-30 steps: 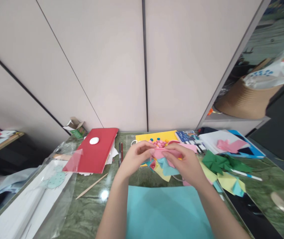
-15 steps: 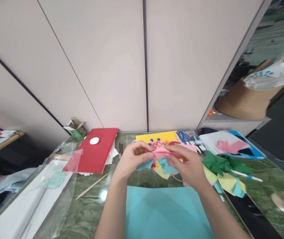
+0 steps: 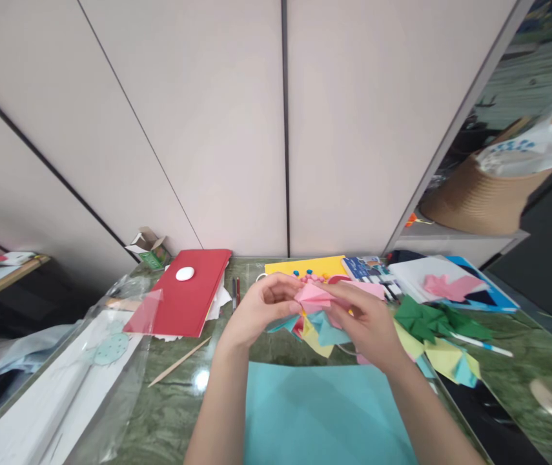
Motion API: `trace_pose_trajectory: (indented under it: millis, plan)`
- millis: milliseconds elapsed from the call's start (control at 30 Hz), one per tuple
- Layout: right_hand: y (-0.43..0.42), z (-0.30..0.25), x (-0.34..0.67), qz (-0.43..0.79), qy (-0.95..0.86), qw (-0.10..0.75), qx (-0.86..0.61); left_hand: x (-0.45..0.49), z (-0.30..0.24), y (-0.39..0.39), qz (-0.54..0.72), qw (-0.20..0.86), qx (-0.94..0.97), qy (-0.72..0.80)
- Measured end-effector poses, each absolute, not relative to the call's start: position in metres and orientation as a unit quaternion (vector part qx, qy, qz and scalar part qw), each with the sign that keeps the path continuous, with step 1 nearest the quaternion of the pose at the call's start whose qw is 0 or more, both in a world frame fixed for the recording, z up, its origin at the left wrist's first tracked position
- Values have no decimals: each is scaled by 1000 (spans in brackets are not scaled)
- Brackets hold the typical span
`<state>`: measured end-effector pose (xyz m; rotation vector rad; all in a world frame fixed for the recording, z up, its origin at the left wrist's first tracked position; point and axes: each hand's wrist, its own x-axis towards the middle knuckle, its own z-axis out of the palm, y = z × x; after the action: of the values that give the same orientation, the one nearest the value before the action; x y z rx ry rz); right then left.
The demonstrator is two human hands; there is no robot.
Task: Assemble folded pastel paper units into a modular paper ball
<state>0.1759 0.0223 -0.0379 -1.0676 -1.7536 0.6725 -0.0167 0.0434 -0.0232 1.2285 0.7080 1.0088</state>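
A small folded piece of pink paper (image 3: 315, 296) is held up between both hands above the desk. My left hand (image 3: 263, 307) pinches its left edge with thumb and fingertips. On the other side, my right hand (image 3: 363, 316) grips it with thumb and fingers, covering part of the folds. Behind and below the hands lie folded blue paper (image 3: 328, 329) and folded yellow paper (image 3: 315, 337). Pink and blue beads (image 3: 308, 276) show just beyond the fingers. A large light-blue sheet (image 3: 324, 413) lies flat on the desk between my forearms.
Left of my hands are a red folder (image 3: 183, 297) with a white round object (image 3: 184, 274) on it, and a wooden stick (image 3: 179, 361). To the right lie green folded paper (image 3: 421, 318), a white marker (image 3: 483, 345) and a black strip (image 3: 489, 413). A straw hat (image 3: 479, 200) sits on a shelf.
The pink paper has tilted and shows a broader face between my fingers. My hands stay in nearly the same place, and fewer beads are visible behind them.
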Motion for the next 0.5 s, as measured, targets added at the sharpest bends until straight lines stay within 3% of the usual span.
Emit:
trace_pose_trajectory:
  millis: [333,500]
  plan:
    - [24,-40,173,254,-681,468,-503,-10,-25,40,510,475,592,406]
    - [24,-41,174,238,-685,466,-507,-10,-21,37,499,451,608,421]
